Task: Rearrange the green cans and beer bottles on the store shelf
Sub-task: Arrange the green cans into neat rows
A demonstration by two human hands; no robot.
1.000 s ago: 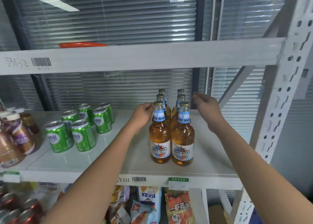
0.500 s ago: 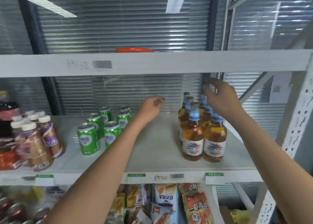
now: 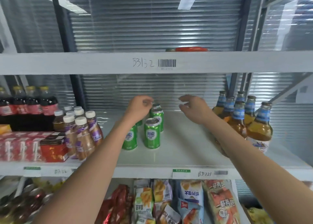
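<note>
Several green cans (image 3: pixel 152 133) stand in two rows on the white middle shelf (image 3: pixel 186 149), left of centre. My left hand (image 3: pixel 138 107) hovers over the rear cans with fingers curled, touching or nearly touching a back can's top; its wrist hides part of the left row. My right hand (image 3: pixel 194 108) hangs open over bare shelf to the right of the cans, holding nothing. Several amber beer bottles (image 3: pixel 240 120) with blue neck labels stand clustered at the right, behind my right forearm.
Brown milk-tea bottles (image 3: pixel 81 130) with white caps and red cartons (image 3: pixel 30 147) crowd the shelf's left end, dark cola bottles (image 3: pixel 28 101) behind them. An upper shelf beam (image 3: pixel 101 62) runs overhead. Snack bags (image 3: pixel 186 201) fill the lower shelf.
The view has swung left, so the bottles now sit at the right. Both hands left the beer bottles and moved left; my left hand now reaches the green cans.
</note>
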